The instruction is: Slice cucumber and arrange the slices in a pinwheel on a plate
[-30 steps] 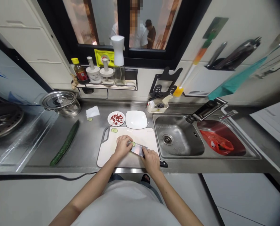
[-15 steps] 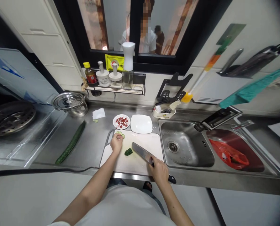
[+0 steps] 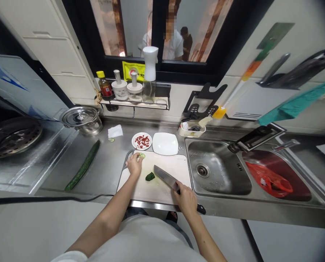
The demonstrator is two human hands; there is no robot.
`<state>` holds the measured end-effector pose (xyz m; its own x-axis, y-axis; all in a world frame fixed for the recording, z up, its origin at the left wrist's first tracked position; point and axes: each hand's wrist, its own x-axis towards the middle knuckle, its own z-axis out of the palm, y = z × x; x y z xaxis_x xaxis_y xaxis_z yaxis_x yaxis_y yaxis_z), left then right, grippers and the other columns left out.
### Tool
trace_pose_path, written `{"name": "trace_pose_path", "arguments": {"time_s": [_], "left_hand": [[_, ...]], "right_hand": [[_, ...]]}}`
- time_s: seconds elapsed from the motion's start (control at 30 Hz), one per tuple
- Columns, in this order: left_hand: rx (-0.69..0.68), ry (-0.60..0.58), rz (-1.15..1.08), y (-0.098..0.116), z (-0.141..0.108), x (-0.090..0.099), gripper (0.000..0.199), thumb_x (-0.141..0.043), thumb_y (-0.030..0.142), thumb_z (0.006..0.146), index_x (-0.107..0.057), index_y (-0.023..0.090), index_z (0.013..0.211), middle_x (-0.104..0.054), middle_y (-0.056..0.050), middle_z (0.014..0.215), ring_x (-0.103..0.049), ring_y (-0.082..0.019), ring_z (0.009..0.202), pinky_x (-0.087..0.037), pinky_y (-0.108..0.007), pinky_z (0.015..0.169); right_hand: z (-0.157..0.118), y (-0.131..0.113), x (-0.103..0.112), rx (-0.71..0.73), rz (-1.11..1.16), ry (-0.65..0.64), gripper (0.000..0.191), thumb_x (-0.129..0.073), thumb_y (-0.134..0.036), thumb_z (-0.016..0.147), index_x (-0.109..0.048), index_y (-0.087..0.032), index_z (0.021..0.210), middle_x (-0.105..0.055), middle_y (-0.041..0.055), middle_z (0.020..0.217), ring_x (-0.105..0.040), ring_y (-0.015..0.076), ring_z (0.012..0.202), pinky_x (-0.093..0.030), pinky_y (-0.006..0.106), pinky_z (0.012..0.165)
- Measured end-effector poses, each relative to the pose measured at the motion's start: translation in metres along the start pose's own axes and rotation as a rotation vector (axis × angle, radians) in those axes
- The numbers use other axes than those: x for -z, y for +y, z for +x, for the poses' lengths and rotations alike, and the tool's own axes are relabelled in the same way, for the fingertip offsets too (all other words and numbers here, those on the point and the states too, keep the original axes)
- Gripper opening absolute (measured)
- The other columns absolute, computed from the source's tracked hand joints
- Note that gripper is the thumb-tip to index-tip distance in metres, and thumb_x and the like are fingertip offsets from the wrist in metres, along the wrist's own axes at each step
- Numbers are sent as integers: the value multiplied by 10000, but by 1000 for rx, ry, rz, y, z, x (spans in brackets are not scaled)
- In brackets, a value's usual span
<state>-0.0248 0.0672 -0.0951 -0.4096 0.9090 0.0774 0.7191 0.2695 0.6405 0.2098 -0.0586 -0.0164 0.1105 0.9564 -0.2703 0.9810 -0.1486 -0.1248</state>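
My left hand [image 3: 134, 165] is at the far left corner of the white cutting board [image 3: 173, 163], its fingers closed around thin cucumber slices [image 3: 142, 155], which stick out past the fingertips. In my right hand [image 3: 187, 199] is a kitchen knife [image 3: 166, 177], held by its black handle, with the blade low over the board and pointing away to the left. A short dark green cucumber piece [image 3: 150, 176] lies on the board, left of the blade and apart from it. Beyond the board are a round plate [image 3: 134, 143] of chopped red bits and a bare white square plate [image 3: 165, 143].
A whole cucumber [image 3: 83, 167] lies on the steel counter at left, near a lidded pot [image 3: 82, 120] and a white paper [image 3: 115, 130]. The double sink [image 3: 219, 167] adjoins the board at right, a red bag [image 3: 270, 180] in its far basin. A condiment shelf [image 3: 135, 103] hangs above the counter.
The fingers of my left hand have drawn in around the cucumber slices, which show less spread out. My right hand and the knife have hardly moved. The view has shifted slightly.
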Motion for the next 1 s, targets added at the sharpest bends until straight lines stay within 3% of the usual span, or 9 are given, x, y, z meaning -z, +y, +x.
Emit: {"name": "trace_pose_path", "arguments": {"time_s": [0.13, 1.0], "left_hand": [[-62, -30, 40, -4, -2, 1, 176, -603, 347, 816, -705, 236, 908, -669, -74, 1041, -554, -263, 1026, -356, -402, 900], [-81, -37, 85, -6, 1, -2, 198, -563, 316, 840, -726, 244, 925, -646, -79, 1074, -540, -267, 1050, -360, -426, 914]], "right_hand": [[1, 0, -1, 14, 0, 0, 342, -487, -306, 888, -595, -225, 1202, -708, 66, 961, -636, 189, 896, -395, 257, 745], [-3, -6, 4, -6, 29, -59, 317, -484, -327, 896, -608, -241, 1175, -711, 56, 971, -642, 185, 896, -388, 246, 720]]}}
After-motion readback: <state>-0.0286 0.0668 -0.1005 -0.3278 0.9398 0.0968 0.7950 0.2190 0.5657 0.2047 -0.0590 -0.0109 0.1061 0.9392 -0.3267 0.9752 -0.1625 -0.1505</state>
